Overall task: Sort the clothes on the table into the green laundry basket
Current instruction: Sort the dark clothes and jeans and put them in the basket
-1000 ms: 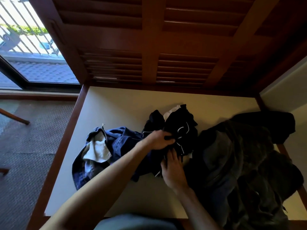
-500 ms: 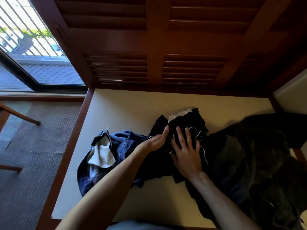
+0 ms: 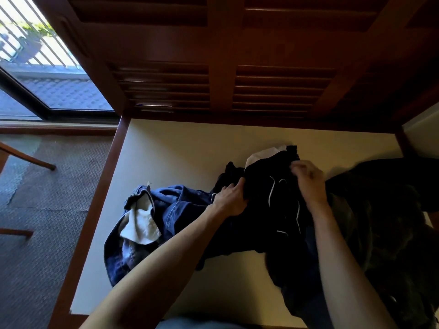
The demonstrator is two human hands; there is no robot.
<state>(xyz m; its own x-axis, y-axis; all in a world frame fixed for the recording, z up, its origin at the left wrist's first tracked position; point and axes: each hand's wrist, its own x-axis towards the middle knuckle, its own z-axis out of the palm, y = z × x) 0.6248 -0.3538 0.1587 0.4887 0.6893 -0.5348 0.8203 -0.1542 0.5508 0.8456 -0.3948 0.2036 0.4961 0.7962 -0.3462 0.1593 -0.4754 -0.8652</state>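
A person's left hand (image 3: pixel 229 197) and right hand (image 3: pixel 308 181) each pinch a fold of a black garment with thin white piping (image 3: pixel 273 198), which lies bunched on the cream worktop (image 3: pixel 180 157) between a crumpled pair of blue jeans (image 3: pixel 171 210) and a dark heap of other clothes (image 3: pixel 380 222). Both hands have fingers curled into the cloth, the left at the garment's near-left edge and the right at its upper right corner. The fabric looks soft, light and limp, likely to sag and trail when lifted, so holding it by 2 spread points along the top edge seems sound, with care that the jeans touching it do not drag along. A white patch (image 3: pixel 263 154) shows at the garment's far edge; whether it is lining or a separate piece cannot be told. No brand, label or writing can be read. The green laundry basket is not in view.
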